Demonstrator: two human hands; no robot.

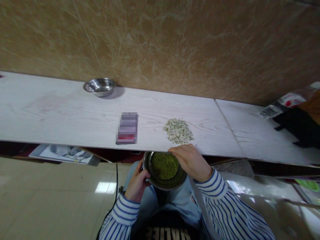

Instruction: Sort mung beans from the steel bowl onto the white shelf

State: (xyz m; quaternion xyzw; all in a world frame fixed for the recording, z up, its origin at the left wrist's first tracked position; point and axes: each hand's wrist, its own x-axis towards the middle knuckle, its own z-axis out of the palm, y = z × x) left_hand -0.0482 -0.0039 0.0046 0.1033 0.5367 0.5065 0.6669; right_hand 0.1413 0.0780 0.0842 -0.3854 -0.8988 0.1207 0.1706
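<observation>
My left hand (138,184) grips the left rim of a steel bowl (167,186) held over my lap, just below the table's front edge. Small green beans (165,166), which look like mung beans, cover the bowl's bottom. At the table edge, above the bowl's right side, is my right hand (191,161), its fingers stretched out and close together; nothing shows in them. Just beyond those fingertips, a thin pile of white grains mixed with green beans (178,131) lies on the white table (150,103).
A second steel bowl (100,87) stands at the back left by the brown wall (160,46). Left of the pile lies a flat, phone-like rectangle (127,128), pixelated. Plastic packaging (287,101) and a black item (297,128) sit at far right. Papers (65,153) rest on a shelf underneath.
</observation>
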